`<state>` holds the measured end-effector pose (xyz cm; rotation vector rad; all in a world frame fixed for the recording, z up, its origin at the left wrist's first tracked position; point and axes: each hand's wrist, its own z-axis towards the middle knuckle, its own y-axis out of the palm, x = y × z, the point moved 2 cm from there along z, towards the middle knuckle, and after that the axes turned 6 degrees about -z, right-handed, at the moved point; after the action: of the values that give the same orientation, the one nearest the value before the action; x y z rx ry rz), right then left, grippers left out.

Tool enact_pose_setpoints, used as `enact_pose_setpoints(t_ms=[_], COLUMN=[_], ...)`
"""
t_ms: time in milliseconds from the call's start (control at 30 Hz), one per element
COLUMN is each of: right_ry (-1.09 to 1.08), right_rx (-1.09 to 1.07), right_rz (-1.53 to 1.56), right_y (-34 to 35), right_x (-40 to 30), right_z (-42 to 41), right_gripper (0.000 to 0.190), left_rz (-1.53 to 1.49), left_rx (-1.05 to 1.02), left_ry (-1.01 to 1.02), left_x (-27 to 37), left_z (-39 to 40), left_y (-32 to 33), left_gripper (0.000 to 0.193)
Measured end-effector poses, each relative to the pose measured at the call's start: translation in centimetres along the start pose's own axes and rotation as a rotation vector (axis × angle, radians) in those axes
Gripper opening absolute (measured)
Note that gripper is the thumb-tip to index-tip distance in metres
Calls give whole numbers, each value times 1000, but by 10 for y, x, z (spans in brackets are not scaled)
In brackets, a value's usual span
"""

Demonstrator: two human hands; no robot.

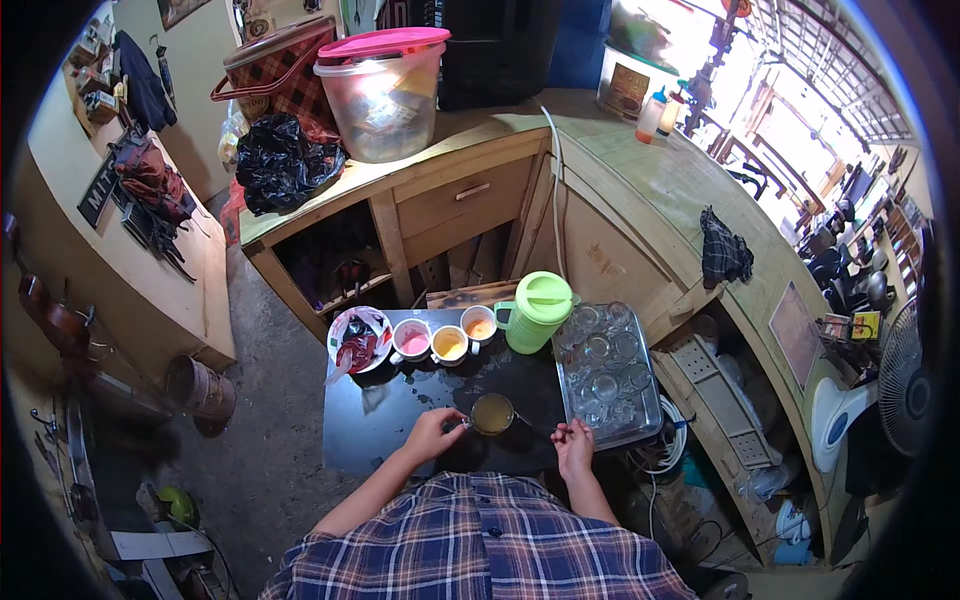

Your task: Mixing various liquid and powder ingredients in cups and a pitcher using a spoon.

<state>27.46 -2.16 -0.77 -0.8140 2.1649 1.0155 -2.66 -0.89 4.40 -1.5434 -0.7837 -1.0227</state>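
On a dark tabletop [435, 409] stands a round glass vessel [493, 415] holding a yellowish-brown liquid. My left hand [437, 435] pinches something small at the vessel's left side, perhaps its handle. My right hand [574, 444] grips the end of a thin dark utensil handle [534, 426], which leads toward the vessel's right side; its far end is not clear. Behind stand white cups with pink [412, 341], yellow [449, 346] and orange [478, 325] contents, and a green lidded pitcher [538, 311]. A metal tray [651, 401] of upturned drinking glasses lies at the right.
A bowl [339, 322] with plastic bags stands at the table's back left corner. Beyond, a wooden counter [480, 135] carries a pink-lidded bucket [382, 97], a black plastic bag [289, 165] and squeeze bottles [650, 116]. A fan [904, 382] stands at the right.
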Motion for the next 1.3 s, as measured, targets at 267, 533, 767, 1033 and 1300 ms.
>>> enact_pose_setpoints(t_ms=[267,533,767,1033,1300], right_ry=[28,69,69,91,191], right_rx=[3,59,3,24,115], right_rz=[52,63,77,108,159], right_y=[0,-11,-18,4,-22], right_x=[3,11,16,15,22], right_z=[5,-5,2,7,10], right_gripper=[4,9,8,8,14], left_rz=[4,20,0,-299,-192], left_rx=[5,3,-50,-179,-35], left_ry=[20,52,51,-9,90], left_x=[-2,-2,6,2,-6], left_z=[-7,-19,-26,-29,-21], left_y=[9,14,15,32,24], left_gripper=[24,23,21,22,25])
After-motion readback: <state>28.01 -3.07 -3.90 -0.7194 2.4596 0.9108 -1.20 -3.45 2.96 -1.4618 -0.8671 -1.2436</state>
